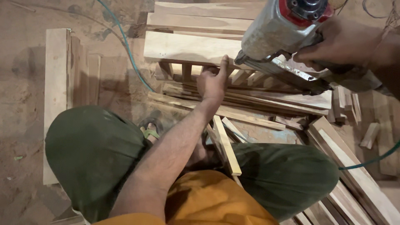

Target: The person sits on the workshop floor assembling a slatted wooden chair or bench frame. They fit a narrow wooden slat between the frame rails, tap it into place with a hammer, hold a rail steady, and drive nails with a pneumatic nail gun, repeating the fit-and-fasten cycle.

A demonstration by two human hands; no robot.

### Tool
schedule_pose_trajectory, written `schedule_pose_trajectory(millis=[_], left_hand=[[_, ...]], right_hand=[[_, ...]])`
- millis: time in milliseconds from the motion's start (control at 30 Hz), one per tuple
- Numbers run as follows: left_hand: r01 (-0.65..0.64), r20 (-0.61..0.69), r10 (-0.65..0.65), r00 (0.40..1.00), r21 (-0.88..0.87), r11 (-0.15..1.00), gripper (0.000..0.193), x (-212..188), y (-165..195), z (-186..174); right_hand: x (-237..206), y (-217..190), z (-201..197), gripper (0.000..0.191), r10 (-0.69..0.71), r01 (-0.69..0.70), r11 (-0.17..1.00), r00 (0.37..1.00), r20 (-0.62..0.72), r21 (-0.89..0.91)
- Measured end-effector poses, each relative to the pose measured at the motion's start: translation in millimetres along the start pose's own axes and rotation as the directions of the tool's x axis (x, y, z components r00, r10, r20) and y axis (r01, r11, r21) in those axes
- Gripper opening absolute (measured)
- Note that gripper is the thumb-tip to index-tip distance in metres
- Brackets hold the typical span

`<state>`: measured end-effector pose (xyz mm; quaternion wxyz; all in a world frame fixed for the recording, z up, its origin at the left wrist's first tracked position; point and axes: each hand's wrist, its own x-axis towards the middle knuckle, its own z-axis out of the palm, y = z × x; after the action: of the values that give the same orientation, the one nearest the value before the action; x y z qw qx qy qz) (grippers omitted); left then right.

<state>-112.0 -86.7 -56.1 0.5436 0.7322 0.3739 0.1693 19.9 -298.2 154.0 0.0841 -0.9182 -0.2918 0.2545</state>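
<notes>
My left hand [213,81] reaches forward, thumb pressed against the near edge of a pale wooden plank [187,48] that lies across a slatted wooden frame [185,71]. My right hand [341,41] grips a grey pneumatic nail gun [278,33] with a red cap. The gun's nose sits at the plank's right end, just beside my left thumb. Its long magazine [291,75] slants down to the right.
Loose wooden strips [227,143] and planks [354,175] lie around my knees in green trousers. A tall board [55,91] lies at the left on the sandy floor. A green air hose [127,46] curves across the floor; another stretch of hose [375,160] runs at the right.
</notes>
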Motion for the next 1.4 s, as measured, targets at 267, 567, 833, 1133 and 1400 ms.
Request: schedule_pose_trajectory(millis=[267, 567, 833, 1133, 1400], left_hand=[[0.068, 0.023, -0.068, 0.997, -0.002, 0.998, 0.07, 2.2, -4.1, 1.4], [0.034, 0.055, -0.037, 0.998, 0.054, 0.998, 0.076, -6.3, 10.6, -8.4], [0.064, 0.139, -0.053, 0.989, -0.07, 0.996, 0.077, 1.2, -7.4, -10.1], [-0.848, 0.099, 0.891, 0.443, 0.369, 0.38, 0.077, 0.7, 80.3, -57.2], [-0.854, 0.747, 0.438, 0.5, 0.344, 0.39, 0.104, 134.1, 57.4, -33.4]], right_hand=[[1.2, -21.9, -2.0, 0.033, 0.254, -0.25, 0.966, 0.966, 0.054, -0.073], [-8.2, -38.8, -5.3, 0.038, 0.191, -0.195, 0.978, 0.98, -0.051, -0.081], [-100.6, 12.6, 36.8, 0.057, -0.33, 0.333, 0.943, 0.916, -0.228, -0.028], [-119.0, 83.0, 186.3, 0.05, 0.567, -0.535, 0.817, 0.812, 0.136, -0.215], [-92.8, 149.1, 305.2, 0.049, 0.564, -0.542, 0.787, 0.825, -0.011, -0.296]])
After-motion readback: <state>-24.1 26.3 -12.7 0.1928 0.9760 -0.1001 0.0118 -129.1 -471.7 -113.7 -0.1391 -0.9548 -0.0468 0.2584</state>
